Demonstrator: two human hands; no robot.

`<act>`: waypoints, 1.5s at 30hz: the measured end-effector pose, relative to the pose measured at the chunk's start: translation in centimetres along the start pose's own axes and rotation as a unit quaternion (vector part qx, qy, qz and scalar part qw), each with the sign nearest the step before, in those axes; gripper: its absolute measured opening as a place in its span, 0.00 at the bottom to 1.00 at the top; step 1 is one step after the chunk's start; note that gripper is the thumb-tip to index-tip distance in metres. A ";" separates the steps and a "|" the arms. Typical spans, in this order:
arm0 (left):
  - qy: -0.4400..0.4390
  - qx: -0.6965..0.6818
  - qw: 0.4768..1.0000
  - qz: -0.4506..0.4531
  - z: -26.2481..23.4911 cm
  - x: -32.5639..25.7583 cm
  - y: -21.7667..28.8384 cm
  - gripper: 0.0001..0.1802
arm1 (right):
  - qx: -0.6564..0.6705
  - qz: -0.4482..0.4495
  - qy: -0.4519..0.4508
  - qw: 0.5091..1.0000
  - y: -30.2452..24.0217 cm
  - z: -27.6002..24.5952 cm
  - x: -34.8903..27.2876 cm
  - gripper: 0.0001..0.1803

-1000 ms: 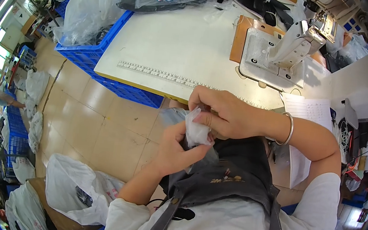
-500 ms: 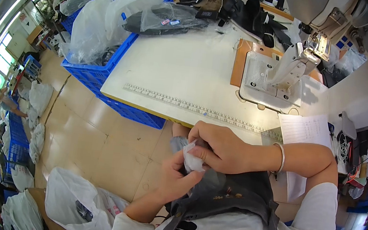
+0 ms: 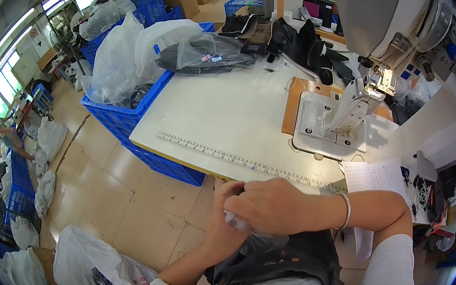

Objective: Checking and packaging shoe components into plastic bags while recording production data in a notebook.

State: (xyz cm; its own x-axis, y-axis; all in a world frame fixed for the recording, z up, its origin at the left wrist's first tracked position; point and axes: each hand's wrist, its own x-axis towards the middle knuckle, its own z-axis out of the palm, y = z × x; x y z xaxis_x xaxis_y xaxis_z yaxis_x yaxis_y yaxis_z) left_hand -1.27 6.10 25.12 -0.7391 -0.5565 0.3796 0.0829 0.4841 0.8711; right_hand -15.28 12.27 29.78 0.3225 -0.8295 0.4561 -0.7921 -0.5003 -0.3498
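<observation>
My two hands are together over my lap, just in front of the table's near edge. A small crumpled white piece (image 3: 236, 221), thin like tissue or plastic film, pokes out between them, mostly covered by fingers. My right hand (image 3: 269, 204), with a bangle at its wrist, is closed and its curled fingers press over the piece. Beneath and to the left of it, my left hand (image 3: 223, 221) closes on the same piece. Below the hands lies a dark grey apron (image 3: 265, 255).
A white sewing table (image 3: 214, 112) with a ruler strip (image 3: 248, 163) along its front carries a sewing machine (image 3: 351, 112) at right and dark shoe parts (image 3: 297, 43) behind. Handwritten paper (image 3: 377, 178) hangs over the near right edge. A blue crate (image 3: 127, 124) with plastic bags stands left.
The white piece showed more openly before; now my fingers cover most of it. My right hand has curled further over the left, and both hands appear slightly lower as the view has tilted up.
</observation>
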 end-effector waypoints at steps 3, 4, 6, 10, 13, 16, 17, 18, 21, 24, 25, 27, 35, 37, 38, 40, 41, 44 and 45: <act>0.061 -0.067 0.995 -0.045 0.4 -0.4 0.0 0.40 | 0.083 -0.009 -0.023 0.996 1.3 -1.3 1.1 0.07; 0.078 -0.145 0.986 -0.022 0.8 -0.5 0.0 0.39 | 0.086 -0.006 -0.023 0.996 2.0 -1.7 1.5 0.07; 0.094 -0.225 0.970 -0.012 0.6 -0.5 -0.4 0.39 | 0.501 0.299 -0.176 0.793 3.2 -2.2 2.0 0.10; 0.190 0.238 0.913 0.271 -1.2 -0.4 -2.6 0.22 | 0.584 0.338 -0.161 0.720 4.1 -1.3 1.7 0.13; 0.226 0.158 0.943 0.188 -1.5 0.6 -2.2 0.10 | 0.489 0.287 -0.088 0.819 2.7 -1.7 2.0 0.10; 0.198 -0.237 0.951 -0.008 -0.9 1.3 -1.7 0.09 | -0.019 -0.115 0.013 0.993 4.1 -0.1 1.7 0.08; 0.150 -0.276 0.946 -0.076 -1.5 1.7 -1.3 0.08 | -0.069 -0.171 -0.103 0.977 3.7 -0.8 1.1 0.09; 0.151 -0.277 0.946 -0.077 -2.2 1.8 -1.5 0.08 | -0.067 -0.171 -0.105 0.977 4.1 -0.9 0.9 0.09; -0.042 -0.219 0.973 -0.051 -3.0 1.5 -1.7 0.09 | -0.249 -0.363 0.099 0.892 5.2 -1.0 0.8 0.05; 0.070 -0.266 0.955 -0.106 -2.1 1.2 -1.8 0.10 | -0.159 -0.265 0.086 0.947 4.5 -0.9 1.2 0.07; 0.076 -0.265 0.955 -0.107 -1.9 1.2 -1.9 0.10 | -0.155 -0.269 0.085 0.947 3.9 -1.1 1.4 0.07; 0.163 -0.263 0.944 -0.116 -1.8 1.6 -2.1 0.10 | -0.077 -0.087 0.101 0.988 2.3 -1.3 1.6 0.14; 0.248 -0.321 0.904 -0.132 0.6 1.7 -2.5 0.10 | 0.068 0.063 0.139 0.986 2.0 1.7 1.4 0.14; 0.268 -0.318 0.898 -0.143 0.8 1.6 -2.5 0.09 | 0.058 0.076 0.168 0.981 1.9 2.3 1.4 0.12; 0.267 -0.319 0.898 -0.143 0.9 1.6 -2.5 0.09 | 0.058 0.077 0.168 0.981 1.9 2.4 1.5 0.12; 0.275 -0.331 0.891 -0.148 1.0 1.6 -2.4 0.08 | 0.074 0.087 0.147 0.982 1.8 2.6 1.5 0.10; 0.275 -0.331 0.890 -0.148 1.0 1.6 -2.3 0.08 | 0.075 0.087 0.147 0.982 1.8 2.5 1.5 0.10; 0.256 -0.296 0.911 -0.128 0.7 1.3 -1.8 0.08 | 0.011 0.051 0.162 0.985 1.8 2.2 1.6 0.12; 0.233 -0.264 0.929 -0.114 0.4 0.9 -1.8 0.10 | 0.016 0.059 0.160 0.985 1.9 2.0 1.6 0.11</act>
State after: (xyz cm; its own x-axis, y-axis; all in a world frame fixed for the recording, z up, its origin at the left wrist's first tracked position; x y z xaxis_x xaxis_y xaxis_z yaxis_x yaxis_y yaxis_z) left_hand -2.41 5.01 23.76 -0.4181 -0.8955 0.1523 0.3675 -0.0134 0.9299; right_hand -15.20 9.52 28.18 0.0441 -0.7639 0.6439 -0.7963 -0.4160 -0.4391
